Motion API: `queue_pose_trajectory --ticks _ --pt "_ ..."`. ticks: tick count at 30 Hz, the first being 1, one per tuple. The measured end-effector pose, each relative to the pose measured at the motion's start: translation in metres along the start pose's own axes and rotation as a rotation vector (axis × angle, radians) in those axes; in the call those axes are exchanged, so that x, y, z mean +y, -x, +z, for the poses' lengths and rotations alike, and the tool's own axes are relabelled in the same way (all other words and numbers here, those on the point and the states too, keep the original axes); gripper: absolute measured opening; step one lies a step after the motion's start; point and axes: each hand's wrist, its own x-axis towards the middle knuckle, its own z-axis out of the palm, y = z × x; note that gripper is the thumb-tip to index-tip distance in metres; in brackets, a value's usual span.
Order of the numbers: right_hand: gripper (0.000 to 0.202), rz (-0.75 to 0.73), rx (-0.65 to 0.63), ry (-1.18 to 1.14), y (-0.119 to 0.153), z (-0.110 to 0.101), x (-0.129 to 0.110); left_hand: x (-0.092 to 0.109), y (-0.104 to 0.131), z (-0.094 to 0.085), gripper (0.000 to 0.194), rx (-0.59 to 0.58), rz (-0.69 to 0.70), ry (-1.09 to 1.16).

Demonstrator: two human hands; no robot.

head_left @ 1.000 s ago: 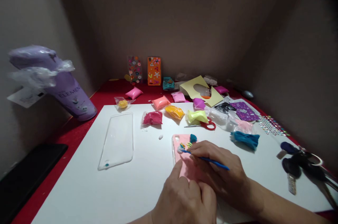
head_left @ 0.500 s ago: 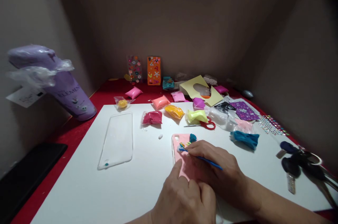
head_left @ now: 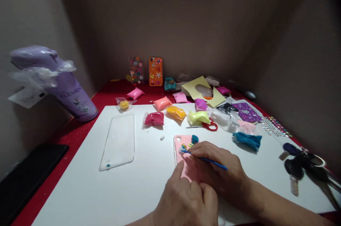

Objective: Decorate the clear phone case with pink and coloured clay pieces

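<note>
A pink-covered phone case [head_left: 186, 173] lies on the white board, with small white, yellow and orange clay pieces and a teal clay lump [head_left: 195, 139] near its top. My right hand [head_left: 222, 163] pinches a slim blue clay modelling tool [head_left: 213, 162], its tip touching the white clay piece [head_left: 182, 149] on the case. My left hand [head_left: 188, 199] holds the case's lower left side, index finger stretched onto it and other fingers curled. The case's lower part is hidden under my hands. A tiny white clay bit [head_left: 162, 138] lies above and left of the case.
A clear phone case [head_left: 119, 142] lies at left. Clay packets, such as a red one [head_left: 153, 119] and a yellow one [head_left: 199, 117], line the board's back beside red-handled scissors [head_left: 210, 125]. Keys [head_left: 293, 169] lie at right. A purple wrapped bottle [head_left: 71, 92] leans at far left.
The blue tool's rear end has shifted slightly right and its tip has moved a little over the white clay. My left hand stays in place on the case.
</note>
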Motion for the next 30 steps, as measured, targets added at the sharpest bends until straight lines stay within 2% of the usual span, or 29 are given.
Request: queue_pose_trajectory --ticks 8,16,30 --pt "0.018 -0.055 -0.025 0.001 0.006 0.004 0.007 0.0 0.001 0.001 0.021 -0.007 0.008 0.002" --pt "0.018 -0.03 0.005 -0.005 0.0 -0.003 -0.003 0.0 0.003 0.001 0.02 -0.014 0.013 -0.007" --pt "0.019 -0.002 0.012 -0.001 0.005 0.002 0.004 0.0 0.0 0.0 0.019 -0.004 0.006 0.003"
